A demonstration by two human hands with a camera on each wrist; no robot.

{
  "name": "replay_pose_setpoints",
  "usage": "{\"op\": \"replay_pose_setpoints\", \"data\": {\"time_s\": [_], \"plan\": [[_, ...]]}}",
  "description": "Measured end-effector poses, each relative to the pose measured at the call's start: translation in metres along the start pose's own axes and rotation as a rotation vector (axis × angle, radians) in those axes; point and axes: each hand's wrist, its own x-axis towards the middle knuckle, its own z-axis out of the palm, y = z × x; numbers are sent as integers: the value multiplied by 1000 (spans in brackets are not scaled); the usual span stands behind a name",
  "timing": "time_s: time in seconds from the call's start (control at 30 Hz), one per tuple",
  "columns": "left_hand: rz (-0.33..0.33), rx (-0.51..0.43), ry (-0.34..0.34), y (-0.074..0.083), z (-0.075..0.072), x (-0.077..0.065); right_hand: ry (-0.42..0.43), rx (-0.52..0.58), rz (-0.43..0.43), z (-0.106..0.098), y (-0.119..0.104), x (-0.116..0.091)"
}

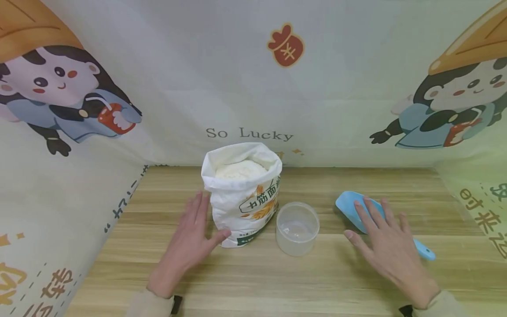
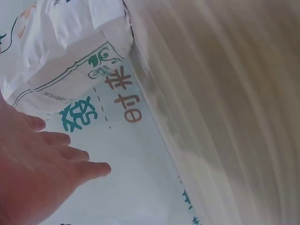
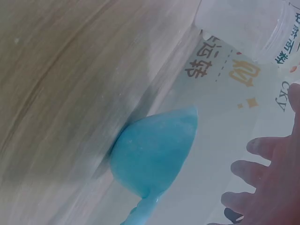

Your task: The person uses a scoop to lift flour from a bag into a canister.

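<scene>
A white bag of flour (image 1: 245, 207), its top rolled open, stands upright on the wooden table. Beside its left side is my left hand (image 1: 188, 242), fingers straight and thumb spread across the front lower corner in the head view; in the left wrist view the bag (image 2: 70, 42) shows past the fingers. My right hand (image 1: 390, 246) hovers with spread fingers over a light blue scoop (image 1: 350, 204). The right wrist view shows a gap between those fingers and the scoop (image 3: 154, 150). Between bag and scoop stands a round clear plastic tub (image 1: 297, 229), with no lid on.
The wooden tabletop (image 1: 317, 281) meets a printed cloth backdrop (image 1: 336, 110) close behind the bag. Cloth also rises along the left and right sides. The scoop's handle (image 1: 424, 250) points toward the front right.
</scene>
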Motion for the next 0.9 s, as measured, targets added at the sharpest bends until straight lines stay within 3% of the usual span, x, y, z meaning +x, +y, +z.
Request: {"op": "replay_pose_setpoints", "data": {"time_s": [0.13,0.37,0.47,0.63,0.9], "plan": [[-19,-148,-8,1,1,9,23,5,-13,0,-4,1],[-31,-582,-1,4,7,30,49,19,-27,1,-7,0],[-28,-700,3,5,12,39,49,27,-27,2,-7,0],[-8,-804,7,5,17,48,66,39,-34,1,-7,0],[73,-859,11,0,25,52,66,43,-29,-6,-3,-2]]}}
